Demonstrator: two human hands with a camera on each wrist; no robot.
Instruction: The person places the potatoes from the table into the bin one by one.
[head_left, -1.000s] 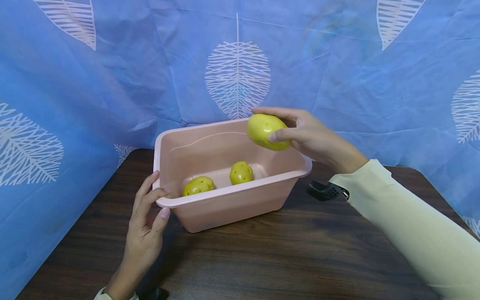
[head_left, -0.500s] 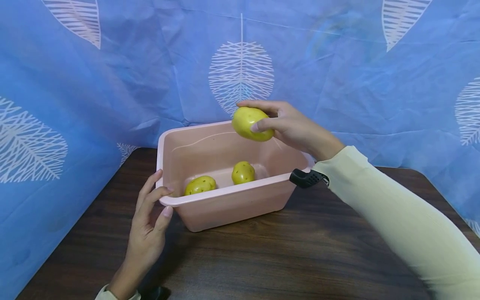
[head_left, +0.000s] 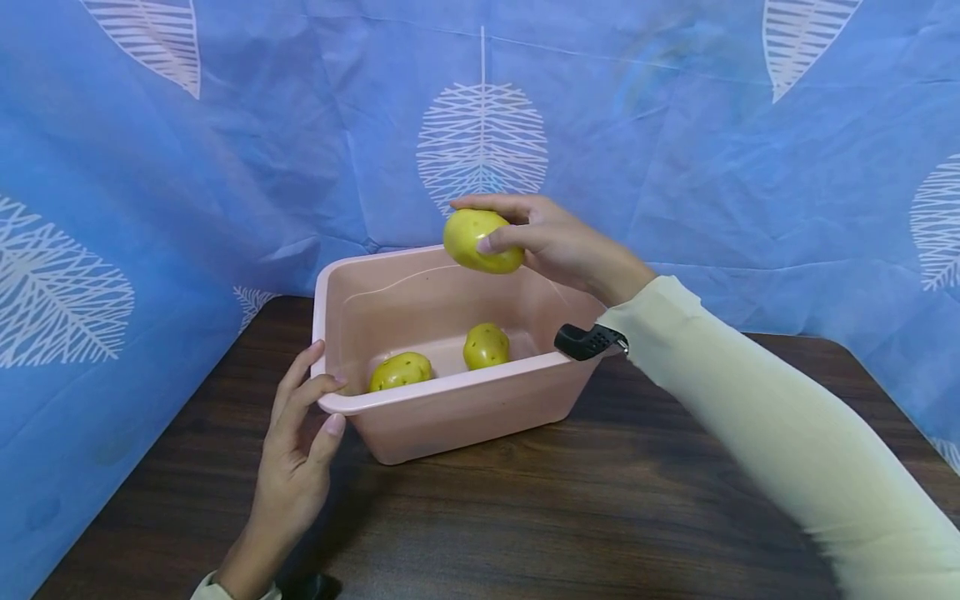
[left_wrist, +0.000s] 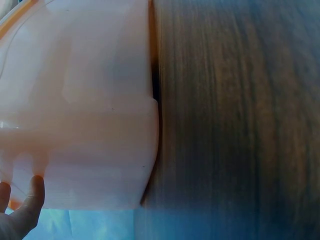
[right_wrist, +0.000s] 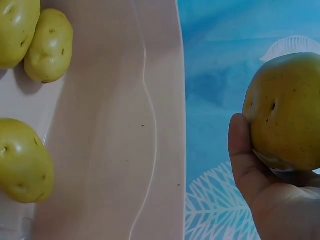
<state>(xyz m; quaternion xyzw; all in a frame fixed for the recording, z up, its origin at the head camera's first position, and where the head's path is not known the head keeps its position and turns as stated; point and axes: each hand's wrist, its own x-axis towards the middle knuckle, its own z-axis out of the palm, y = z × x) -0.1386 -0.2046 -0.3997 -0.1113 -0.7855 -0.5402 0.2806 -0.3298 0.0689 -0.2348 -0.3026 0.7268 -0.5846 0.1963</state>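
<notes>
A yellow potato (head_left: 482,241) is gripped by my right hand (head_left: 551,237), thumb on the near side and fingers over the top. They are raised above the back rim of a pink plastic basin (head_left: 465,421). Inside the basin lie a potato (head_left: 401,371) at the left and another potato (head_left: 487,346) near the middle. Three show in the right wrist view: a pair touching, with one potato (right_wrist: 49,46) of it fully visible, and a separate potato (right_wrist: 22,161). My left hand (head_left: 292,467) holds the basin's front left corner, fingers over the rim and thumb (left_wrist: 35,197) against the outer wall.
The basin stands on a dark wooden table (head_left: 525,517). A blue cloth (head_left: 637,150) with white leaf prints hangs behind and to the sides. A black wrist strap (head_left: 588,342) at the right sleeve overlaps the basin's right front rim in the head view.
My right hand has carried the potato left and slightly up, from above the basin's right part to above its middle. The left hand stays at the corner; the potatoes inside lie still.
</notes>
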